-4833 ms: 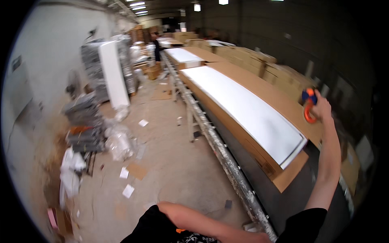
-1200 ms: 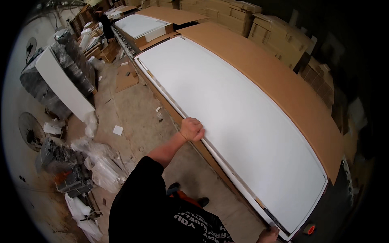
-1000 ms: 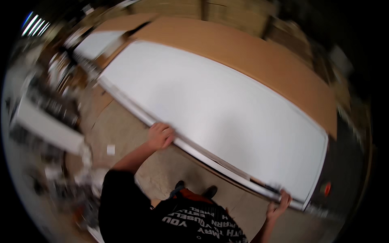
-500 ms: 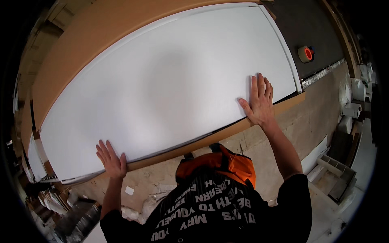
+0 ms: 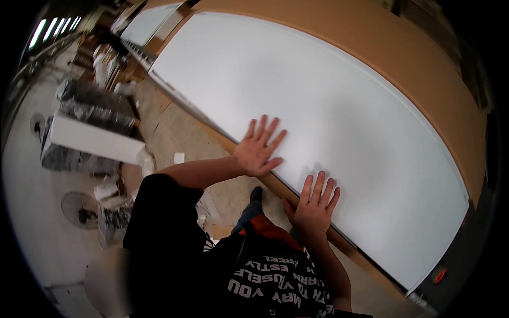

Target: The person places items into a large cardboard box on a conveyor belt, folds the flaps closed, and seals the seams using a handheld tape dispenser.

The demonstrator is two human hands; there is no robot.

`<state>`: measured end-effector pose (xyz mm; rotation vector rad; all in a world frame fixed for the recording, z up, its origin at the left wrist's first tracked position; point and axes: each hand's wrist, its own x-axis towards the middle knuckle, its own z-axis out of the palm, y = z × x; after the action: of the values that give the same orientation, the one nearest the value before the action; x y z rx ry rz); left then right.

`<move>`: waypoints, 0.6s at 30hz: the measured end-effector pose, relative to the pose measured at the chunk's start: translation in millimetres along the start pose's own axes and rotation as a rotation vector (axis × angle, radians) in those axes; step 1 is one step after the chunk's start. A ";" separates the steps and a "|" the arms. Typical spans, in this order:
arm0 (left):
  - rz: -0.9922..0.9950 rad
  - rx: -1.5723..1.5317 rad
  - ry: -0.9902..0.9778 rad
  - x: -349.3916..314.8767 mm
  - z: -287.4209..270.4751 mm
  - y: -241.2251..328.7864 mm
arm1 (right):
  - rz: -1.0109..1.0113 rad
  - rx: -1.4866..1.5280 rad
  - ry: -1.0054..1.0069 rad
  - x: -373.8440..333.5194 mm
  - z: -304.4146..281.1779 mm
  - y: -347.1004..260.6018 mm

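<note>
concrete floor (image 5: 185, 138) at left; white panel (image 5: 339, 122) lies ahead on brown cardboard (image 5: 413, 69), long axis upper left to lower right. left hand (image 5: 257, 153), right hand (image 5: 314, 212) spread over near long edge, grasping nothing; right nearer lower-right end.

At the left, a grey fan (image 5: 80, 210) stands near the pale wall (image 5: 26, 212), with a second fan (image 5: 37, 126) farther along. Beyond the nearer fan, a long white board (image 5: 98, 139) leans against a plastic-wrapped stack (image 5: 98, 100), crumpled clear plastic (image 5: 147, 162) at its end. A white paper square (image 5: 179, 158) lies on the concrete floor (image 5: 183, 135). Far left, bright strip lights (image 5: 51, 30) hang beyond a dark-clothed person (image 5: 108, 40).
</note>
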<state>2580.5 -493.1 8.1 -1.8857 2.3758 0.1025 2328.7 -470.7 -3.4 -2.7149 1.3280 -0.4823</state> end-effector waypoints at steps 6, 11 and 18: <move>0.078 -0.243 0.144 3.6 -12.6 73.2 | -0.061 -0.009 -0.162 13.5 -15.7 -15.6; 0.376 -0.667 0.808 -1.6 -12.4 75.7 | -0.047 -0.097 -0.323 52.1 -1.0 -51.8; -0.256 -0.037 0.514 -79.7 -29.9 -249.1 | -0.024 -0.148 -0.135 37.2 -15.9 -41.9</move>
<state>2839.7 -476.4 51.1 -2.4558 2.3896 -0.4093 2376.8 -472.8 29.4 -2.8257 1.3480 -0.2048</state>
